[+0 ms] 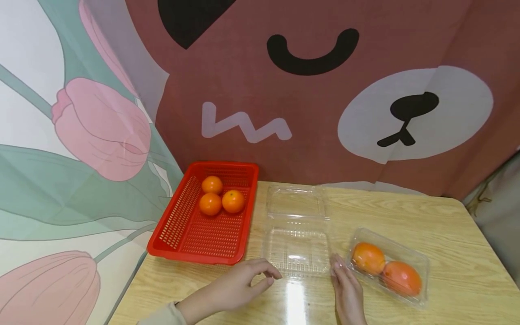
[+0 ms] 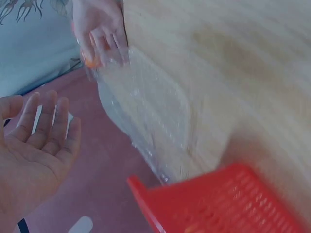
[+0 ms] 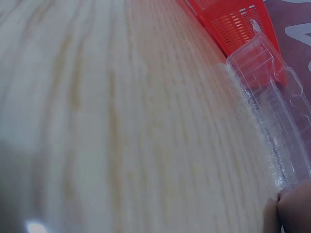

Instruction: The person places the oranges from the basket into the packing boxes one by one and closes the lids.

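A clear plastic clamshell container (image 1: 298,253) lies unfolded on the table, its lid (image 1: 296,203) laid back toward the wall. My right hand (image 1: 348,289) is at its near right corner, fingers nearly straight and fingertips right at the edge. In the right wrist view only a bit of that hand (image 3: 296,208) shows beside the container (image 3: 272,111). My left hand (image 1: 239,286) hovers near the container's front left corner, fingers loosely bent and holding nothing. Its palm (image 2: 34,165) shows bare in the left wrist view.
Left of the container stands a red plastic basket (image 1: 241,239) with three oranges (image 1: 210,204) inside. At the right, a closed clear box (image 1: 390,246) holds two orange-red fruits (image 1: 403,278). A curtain with a bear print (image 1: 308,113) hangs behind the wooden table (image 1: 455,253).
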The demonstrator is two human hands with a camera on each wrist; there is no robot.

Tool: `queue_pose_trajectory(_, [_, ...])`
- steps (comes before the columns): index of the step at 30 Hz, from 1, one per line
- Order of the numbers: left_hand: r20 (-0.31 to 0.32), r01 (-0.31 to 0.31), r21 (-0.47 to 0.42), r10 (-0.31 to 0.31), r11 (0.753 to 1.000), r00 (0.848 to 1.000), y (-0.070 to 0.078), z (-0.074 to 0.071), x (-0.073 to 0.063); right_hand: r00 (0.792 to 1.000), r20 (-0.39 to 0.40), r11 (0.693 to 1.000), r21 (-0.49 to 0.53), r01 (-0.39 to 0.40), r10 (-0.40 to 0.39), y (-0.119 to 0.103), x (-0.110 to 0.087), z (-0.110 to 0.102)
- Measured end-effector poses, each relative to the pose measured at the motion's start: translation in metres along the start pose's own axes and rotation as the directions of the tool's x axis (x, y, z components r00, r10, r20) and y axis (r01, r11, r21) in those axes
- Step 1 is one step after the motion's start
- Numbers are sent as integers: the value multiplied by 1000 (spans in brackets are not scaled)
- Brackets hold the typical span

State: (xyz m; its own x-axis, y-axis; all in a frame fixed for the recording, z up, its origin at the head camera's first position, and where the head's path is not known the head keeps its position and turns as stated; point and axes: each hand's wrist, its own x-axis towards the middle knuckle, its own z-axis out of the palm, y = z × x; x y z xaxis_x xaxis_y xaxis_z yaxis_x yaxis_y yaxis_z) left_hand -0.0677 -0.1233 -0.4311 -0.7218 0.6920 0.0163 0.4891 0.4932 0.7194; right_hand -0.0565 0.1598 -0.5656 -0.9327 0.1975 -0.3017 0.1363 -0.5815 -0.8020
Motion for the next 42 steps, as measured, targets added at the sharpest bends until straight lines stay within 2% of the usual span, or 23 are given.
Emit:
queue_pose_trajectory(5, [-16, -11, 60, 12, 998, 1000, -2, -17, 5, 999, -32, 1000, 4, -11, 11, 0, 0, 1])
queue_pose_trajectory(12, [-54, 21, 128, -14, 992, 998, -2, -42, 13, 999, -45, 999, 32, -20, 22, 0, 1, 1])
queue_pose_trajectory(17, [-63, 23, 176, -12, 984, 998, -2, -62, 20, 999, -36, 998, 55, 15, -13, 1, 0, 0])
queue_pose_trajectory(22, [-75, 43, 204, -28, 978, 997, -8, -79, 28, 998, 4, 996, 57, 64, -65, 5, 1, -2])
queue_pose_trajectory(29, [-126, 90, 279, -56, 956, 990, -35, -103, 46, 998, -8, 994, 88, 62, -62, 5, 2, -3])
queue_pose_trajectory(34, [-166, 133, 290, -87, 948, 982, -54, -123, 58, 998, -13, 996, 75, 57, -57, 5, 1, -3])
queue_pose_trajectory(42, [-151, 177, 324, -134, 929, 979, -85, -142, 73, 996, 8, 994, 66, 82, -83, 6, 1, -3])
